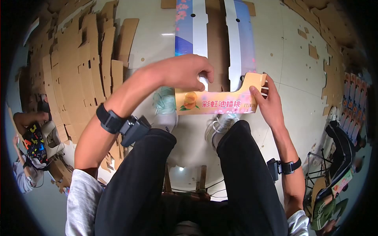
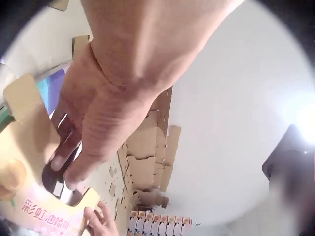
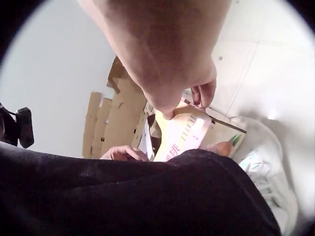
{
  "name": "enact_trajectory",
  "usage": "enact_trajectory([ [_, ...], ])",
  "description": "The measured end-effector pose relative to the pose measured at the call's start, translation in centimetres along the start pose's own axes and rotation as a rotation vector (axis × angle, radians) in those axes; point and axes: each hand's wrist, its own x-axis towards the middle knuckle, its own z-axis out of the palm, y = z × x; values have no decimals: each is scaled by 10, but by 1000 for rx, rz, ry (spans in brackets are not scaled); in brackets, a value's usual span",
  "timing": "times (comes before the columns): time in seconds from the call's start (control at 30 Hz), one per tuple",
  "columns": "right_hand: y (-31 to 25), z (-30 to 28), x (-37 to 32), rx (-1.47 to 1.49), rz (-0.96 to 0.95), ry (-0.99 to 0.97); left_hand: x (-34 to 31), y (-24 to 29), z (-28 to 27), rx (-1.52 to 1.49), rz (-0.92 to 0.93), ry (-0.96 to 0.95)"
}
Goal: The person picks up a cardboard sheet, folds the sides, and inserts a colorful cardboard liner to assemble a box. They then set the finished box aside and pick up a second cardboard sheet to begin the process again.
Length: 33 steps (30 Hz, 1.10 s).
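Observation:
A printed cardboard box [image 1: 220,103], yellow and pink at its near end with Chinese lettering and a peach picture, lies between the person's feet. Its long blue sides carry white inner flaps [image 1: 200,35] and a brown strip between them. The left hand [image 1: 188,72] arches over the near end's left side, fingers bent down at the cutout. Thumb and fingertips [image 2: 58,162] stand apart beside a white flap in the left wrist view. The right hand [image 1: 269,103] grips the raised right corner of the end panel, thumb in front, fingers behind.
Flattened brown cardboard sheets [image 1: 78,74] are stacked on the left. Shoes [image 1: 165,120] stand close to the box's near end. Rows of printed boxes [image 1: 352,98] stand far right, with other people at both sides. Scraps [image 1: 313,51] dot the floor.

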Motion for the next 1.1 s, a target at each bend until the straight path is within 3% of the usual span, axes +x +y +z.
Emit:
enact_trajectory([
  [0.17,-4,-7,6,-174,-94,12,-32,-12,21,122,-56,360],
  [0.23,-6,-7,9,-186,-139,53,-50,-14,17,105,-102,393],
  [0.37,-1,-8,13,-102,-184,44,-76,-19,6,215,-198,411],
  [0.4,-2,-8,13,-84,-179,46,-79,-16,1,162,-321,342],
  [0.5,-3,-8,16,-6,-130,28,-76,-11,-9,80,-458,206],
  [0.6,1,-9,19,52,-131,27,-72,-27,8,-171,-216,280],
  [0.9,6,-1,24,78,-141,28,-66,-23,17,-107,-171,374],
  [1.0,5,-4,28,86,-92,-19,-60,-33,27,-515,-298,463],
  [1.1,7,6,36,98,-102,1,-52,-45,45,-503,-407,475],
])
